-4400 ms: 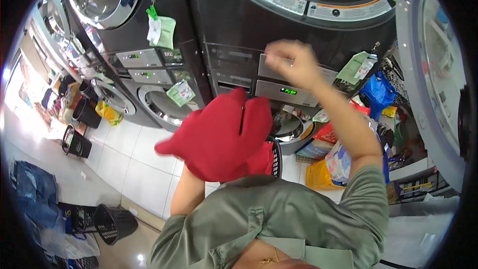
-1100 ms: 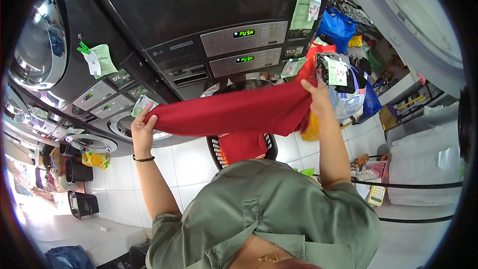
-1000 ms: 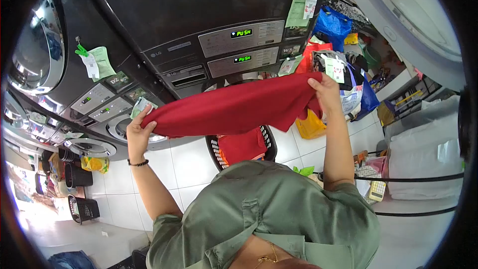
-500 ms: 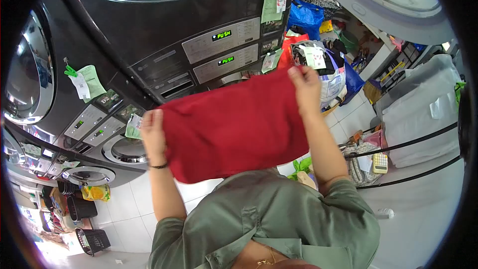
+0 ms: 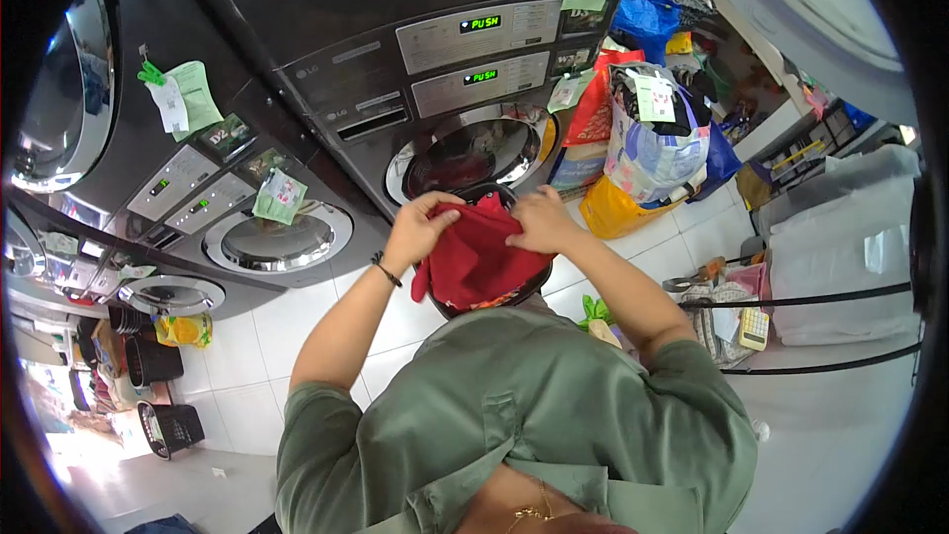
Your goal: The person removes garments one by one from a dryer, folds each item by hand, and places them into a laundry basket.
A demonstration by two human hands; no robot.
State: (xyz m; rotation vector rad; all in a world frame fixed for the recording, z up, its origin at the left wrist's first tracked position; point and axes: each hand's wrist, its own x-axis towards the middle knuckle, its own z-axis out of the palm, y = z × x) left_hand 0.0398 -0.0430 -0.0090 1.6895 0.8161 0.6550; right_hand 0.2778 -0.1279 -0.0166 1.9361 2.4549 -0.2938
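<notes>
Plainly, below 2 "PUSH" displays (image 5: 481, 24), the left hand (image 5: 419, 231) pinches red cloth (image 5: 476, 265); the right's grip (image 5: 546, 225) is unclear.

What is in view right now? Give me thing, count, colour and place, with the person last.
Red cloth: one, red, centre
Basket: one, black, under the red cloth
Machines: several, black, ahead and left
PUSH displays: two, green, ahead
Paper slips: at least five, green, ahead, left and right
Patterned bag: one, whitish with purple, right
Calculator: one, yellow, right
Spare baskets: at least two, black, left
Floor tiles: many, white, below
Clutter: uncountable, mixed colours, far left
Bracelet: one, dark, left wrist
Shirt: one, green, bottom centre
Left hand: one, bare, pinching the red cloth
Right hand: one, bare, at the cloth's right side; grip unclear
</notes>
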